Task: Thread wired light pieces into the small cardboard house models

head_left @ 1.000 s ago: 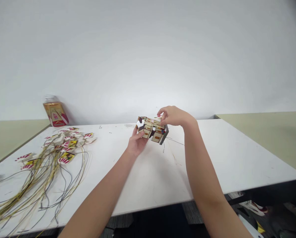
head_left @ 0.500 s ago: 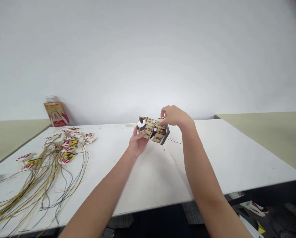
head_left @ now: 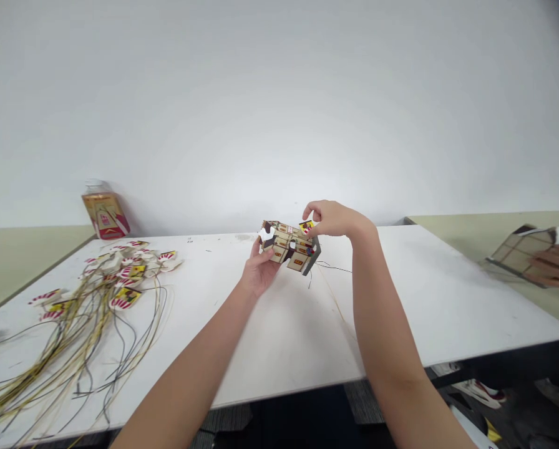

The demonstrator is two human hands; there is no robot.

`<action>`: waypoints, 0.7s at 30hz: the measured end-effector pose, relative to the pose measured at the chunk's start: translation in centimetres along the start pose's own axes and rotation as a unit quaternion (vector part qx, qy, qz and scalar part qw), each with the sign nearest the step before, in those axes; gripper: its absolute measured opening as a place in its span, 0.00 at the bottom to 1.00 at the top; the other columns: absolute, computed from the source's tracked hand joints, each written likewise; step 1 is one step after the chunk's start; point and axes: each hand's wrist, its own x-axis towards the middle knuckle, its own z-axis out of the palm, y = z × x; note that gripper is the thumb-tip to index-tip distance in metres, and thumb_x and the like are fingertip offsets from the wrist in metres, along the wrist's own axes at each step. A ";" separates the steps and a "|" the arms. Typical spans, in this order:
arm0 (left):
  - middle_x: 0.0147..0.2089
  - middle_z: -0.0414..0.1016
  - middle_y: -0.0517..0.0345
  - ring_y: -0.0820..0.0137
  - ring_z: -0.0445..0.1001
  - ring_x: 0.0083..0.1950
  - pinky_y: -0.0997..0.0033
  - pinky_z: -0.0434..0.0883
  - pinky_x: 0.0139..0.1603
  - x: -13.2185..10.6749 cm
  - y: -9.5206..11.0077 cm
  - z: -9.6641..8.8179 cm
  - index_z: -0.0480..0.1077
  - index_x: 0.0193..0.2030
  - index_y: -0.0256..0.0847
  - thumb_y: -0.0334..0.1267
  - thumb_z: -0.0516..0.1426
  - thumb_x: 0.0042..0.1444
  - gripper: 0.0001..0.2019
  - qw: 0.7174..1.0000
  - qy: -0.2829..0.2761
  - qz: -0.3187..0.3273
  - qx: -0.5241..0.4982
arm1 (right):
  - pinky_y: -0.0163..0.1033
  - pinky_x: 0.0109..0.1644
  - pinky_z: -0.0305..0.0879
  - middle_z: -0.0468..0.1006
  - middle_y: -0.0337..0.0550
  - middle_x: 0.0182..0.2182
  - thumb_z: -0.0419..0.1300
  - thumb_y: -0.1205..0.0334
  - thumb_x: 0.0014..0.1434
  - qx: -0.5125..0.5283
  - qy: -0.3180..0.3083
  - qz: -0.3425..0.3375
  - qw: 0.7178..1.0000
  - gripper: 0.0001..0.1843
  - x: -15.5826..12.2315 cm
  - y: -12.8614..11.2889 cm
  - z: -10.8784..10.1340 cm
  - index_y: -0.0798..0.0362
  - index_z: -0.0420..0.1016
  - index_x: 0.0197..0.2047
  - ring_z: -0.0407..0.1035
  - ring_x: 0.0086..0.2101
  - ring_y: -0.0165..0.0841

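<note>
My left hand (head_left: 261, 272) is closed around the near-left end of a small model house (head_left: 286, 247), which is tilted above the table. The house has cream walls, brown-orange windows and a dark grey base at its right end. At the upper right of the house, my right hand (head_left: 330, 218) pinches a small yellow piece with red-and-white stripes (head_left: 306, 227). Thin black and yellow wires (head_left: 332, 267) trail below the house's right end. Part of the house and the right fingertips are hidden from me.
Several similar striped pieces (head_left: 127, 298) with long wires (head_left: 40, 362) lie in a heap on the white table (head_left: 279, 349) at the left. A gold-and-red bottle (head_left: 105, 215) stands by the wall. On the right, another person's hand (head_left: 558, 265) holds a similar model house (head_left: 523, 252).
My right hand has shifted slightly right, and more of the yellow striped piece shows. The wires have swung a little. Another person's hand with a model house has appeared at the right.
</note>
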 end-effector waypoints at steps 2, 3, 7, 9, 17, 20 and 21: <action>0.45 0.77 0.58 0.67 0.75 0.43 0.64 0.69 0.48 -0.1 0.0 0.1 0.66 0.49 0.46 0.28 0.67 0.38 0.29 1.000 0.002 -0.001 0.000 | 0.35 0.35 0.64 0.71 0.46 0.49 0.63 0.59 0.47 -0.010 0.012 -0.010 1.000 0.27 0.1 0.3 0.1 0.48 0.69 0.52 0.69 0.41 0.34; 0.45 0.77 0.58 0.67 0.75 0.43 0.64 0.69 0.48 -0.1 0.1 0.1 0.67 0.49 0.46 0.28 0.66 0.38 0.29 1.000 0.003 -0.002 0.001 | 0.35 0.38 0.64 0.70 0.46 0.52 0.63 0.59 0.46 -0.017 0.013 -0.011 1.000 0.30 0.2 0.4 0.2 0.48 0.68 0.55 0.68 0.45 0.36; 0.45 0.76 0.59 0.66 0.75 0.43 0.64 0.69 0.47 -0.1 0.2 0.1 0.67 0.48 0.46 0.28 0.67 0.37 0.28 1.000 0.004 -0.012 0.009 | 0.36 0.45 0.65 0.68 0.45 0.58 0.63 0.61 0.46 -0.020 -0.025 -0.002 0.999 0.34 0.6 1.0 0.3 0.49 0.67 0.58 0.66 0.51 0.38; 0.44 0.76 0.60 0.67 0.74 0.43 0.64 0.69 0.47 -0.2 0.2 0.1 0.68 0.47 0.46 0.27 0.67 0.36 0.28 1.000 0.006 -0.014 0.009 | 0.36 0.44 0.66 0.72 0.43 0.55 0.63 0.61 0.46 -0.011 -0.046 0.009 0.999 0.30 0.6 1.0 0.2 0.48 0.70 0.55 0.69 0.48 0.37; 0.45 0.75 0.61 0.67 0.74 0.44 0.64 0.67 0.48 -0.1 -0.1 -0.1 0.67 0.48 0.48 0.27 0.67 0.37 0.29 1.000 -0.001 -0.013 0.019 | 0.37 0.35 0.64 0.77 0.46 0.47 0.66 0.48 0.45 -0.033 -0.008 0.076 0.997 0.22 0.1 -0.1 -0.2 0.51 0.76 0.42 0.71 0.41 0.37; 0.43 0.75 0.62 0.68 0.74 0.44 0.64 0.67 0.48 0.0 -0.2 -0.3 0.67 0.47 0.49 0.26 0.67 0.37 0.29 1.000 0.000 -0.014 0.015 | 0.38 0.34 0.63 0.78 0.47 0.41 0.64 0.45 0.46 -0.052 -0.024 0.105 0.993 0.22 0.0 -0.9 0.0 0.52 0.76 0.38 0.71 0.39 0.38; 0.43 0.75 0.62 0.68 0.74 0.44 0.64 0.66 0.48 0.0 -0.2 -0.3 0.67 0.47 0.49 0.26 0.67 0.36 0.29 1.000 0.001 -0.014 0.013 | 0.38 0.34 0.63 0.78 0.48 0.40 0.63 0.43 0.47 -0.065 -0.028 0.115 0.991 0.23 0.0 -1.1 0.0 0.52 0.76 0.38 0.71 0.38 0.38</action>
